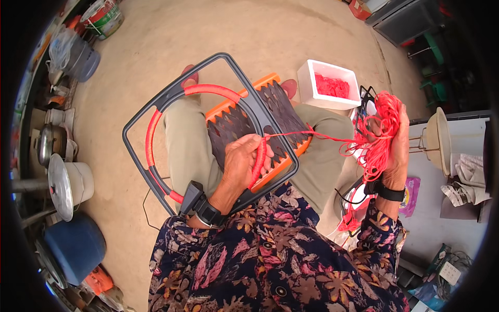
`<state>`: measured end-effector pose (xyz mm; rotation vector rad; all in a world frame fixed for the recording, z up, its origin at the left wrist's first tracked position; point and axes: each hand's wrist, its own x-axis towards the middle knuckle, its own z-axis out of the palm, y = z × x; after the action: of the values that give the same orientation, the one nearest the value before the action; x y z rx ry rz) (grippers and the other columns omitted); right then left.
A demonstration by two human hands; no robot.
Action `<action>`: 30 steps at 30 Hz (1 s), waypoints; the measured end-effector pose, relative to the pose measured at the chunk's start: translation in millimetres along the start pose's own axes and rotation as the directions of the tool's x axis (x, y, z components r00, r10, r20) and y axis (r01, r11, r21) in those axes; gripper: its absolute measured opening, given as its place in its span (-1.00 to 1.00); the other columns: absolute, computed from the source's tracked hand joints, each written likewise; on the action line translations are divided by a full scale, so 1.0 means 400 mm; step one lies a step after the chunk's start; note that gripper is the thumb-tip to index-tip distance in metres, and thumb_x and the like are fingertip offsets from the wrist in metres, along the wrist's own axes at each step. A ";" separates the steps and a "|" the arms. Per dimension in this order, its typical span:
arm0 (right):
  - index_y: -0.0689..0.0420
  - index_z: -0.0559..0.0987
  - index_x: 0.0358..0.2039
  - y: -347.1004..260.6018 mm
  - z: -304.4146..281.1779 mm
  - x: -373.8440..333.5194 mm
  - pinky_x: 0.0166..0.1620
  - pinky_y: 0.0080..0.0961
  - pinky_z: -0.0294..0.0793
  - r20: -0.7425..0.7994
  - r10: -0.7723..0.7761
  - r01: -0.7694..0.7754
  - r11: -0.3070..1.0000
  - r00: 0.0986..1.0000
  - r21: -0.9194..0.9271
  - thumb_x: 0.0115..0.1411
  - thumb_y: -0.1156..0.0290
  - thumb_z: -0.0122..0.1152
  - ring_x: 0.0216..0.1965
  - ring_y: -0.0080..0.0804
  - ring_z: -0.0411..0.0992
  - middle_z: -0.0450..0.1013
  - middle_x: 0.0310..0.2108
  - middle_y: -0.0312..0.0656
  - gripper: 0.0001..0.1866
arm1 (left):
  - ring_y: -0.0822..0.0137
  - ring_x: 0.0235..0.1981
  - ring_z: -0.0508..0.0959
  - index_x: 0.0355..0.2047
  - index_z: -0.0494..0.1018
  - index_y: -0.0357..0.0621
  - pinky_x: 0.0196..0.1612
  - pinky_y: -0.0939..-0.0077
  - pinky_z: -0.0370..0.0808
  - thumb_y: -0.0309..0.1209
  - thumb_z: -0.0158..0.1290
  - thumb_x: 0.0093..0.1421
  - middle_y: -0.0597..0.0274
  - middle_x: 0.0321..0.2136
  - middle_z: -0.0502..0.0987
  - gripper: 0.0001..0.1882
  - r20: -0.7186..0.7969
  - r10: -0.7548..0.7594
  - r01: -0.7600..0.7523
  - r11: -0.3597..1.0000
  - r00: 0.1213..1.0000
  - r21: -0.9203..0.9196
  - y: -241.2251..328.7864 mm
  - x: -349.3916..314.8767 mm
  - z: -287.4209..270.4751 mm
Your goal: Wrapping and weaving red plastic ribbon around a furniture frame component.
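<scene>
Cord (317, 136) runs taut from the frame (208, 89) on my lap, left hand (244, 158) clamped on its wrapped rim, right hand (392, 148) fisted round the bundle (382, 127); slack could loosen wraps, loose loops may tangle.

Dirt floor (249, 36) w/ white foam box (327, 83) of red cord, blue drum (75, 248), lidded pots (67, 182), paint bucket (104, 15) at left.

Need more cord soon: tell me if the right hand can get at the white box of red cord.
Probably yes: the white box sits open-topped just left of the right hand, nothing between, but that hand is full of red cord.
</scene>
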<state>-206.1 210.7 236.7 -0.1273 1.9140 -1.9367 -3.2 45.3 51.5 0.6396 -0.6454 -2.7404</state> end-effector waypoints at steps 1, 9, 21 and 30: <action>0.06 0.47 -0.22 0.007 -0.006 0.011 -0.58 -0.67 0.26 0.071 0.031 -0.032 0.999 0.997 0.012 0.31 -0.04 -0.08 -0.58 -0.64 0.27 0.36 -0.54 -0.38 -0.60 | 0.26 -0.70 0.48 -0.15 0.36 -0.47 -0.68 0.51 0.42 -0.36 -0.15 0.35 -0.05 -0.53 0.51 -0.69 0.002 -0.024 0.024 1.000 1.000 -0.002 0.000 -0.003 0.002; 0.23 0.46 -0.01 0.054 0.283 -0.034 -0.13 -0.60 0.47 0.515 -0.220 0.353 0.919 0.828 -0.175 0.26 0.46 0.04 -0.15 -0.54 0.47 0.50 -0.11 -0.21 -0.70 | 0.48 -0.80 0.40 -0.42 0.41 -0.31 -0.78 0.65 0.30 -0.39 -0.07 0.33 0.16 -0.63 0.49 -0.76 -0.145 0.080 -0.042 0.969 0.986 0.245 -0.031 -0.006 0.023; 0.13 0.53 -0.09 0.273 0.380 -0.037 0.01 -0.30 0.35 0.975 0.149 0.926 0.316 0.167 -0.207 0.03 0.46 0.25 -0.10 -0.20 0.40 0.46 -0.19 -0.14 -0.63 | 0.43 -0.58 0.47 -0.58 0.42 -0.25 -0.59 0.43 0.38 -0.41 -0.02 0.26 0.33 -0.68 0.40 -0.73 -0.112 0.569 -0.369 0.657 0.814 0.657 -0.221 0.105 -0.034; 0.20 0.57 -0.40 0.233 0.185 -0.052 -0.35 -0.44 0.38 0.535 0.324 0.257 0.615 0.780 -0.746 0.06 0.47 0.21 -0.37 -0.35 0.44 0.48 -0.41 -0.23 -0.90 | 0.57 -0.81 0.28 -0.53 0.33 -0.18 -0.75 0.58 0.21 -0.38 0.01 0.26 0.36 -0.76 0.33 -0.76 -0.276 0.109 -0.009 0.940 0.955 0.341 -0.010 0.011 0.080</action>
<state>-140.7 151.2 154.2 -0.8755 2.0586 -0.6600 -22.5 58.8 73.8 1.0570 -1.0491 -2.4250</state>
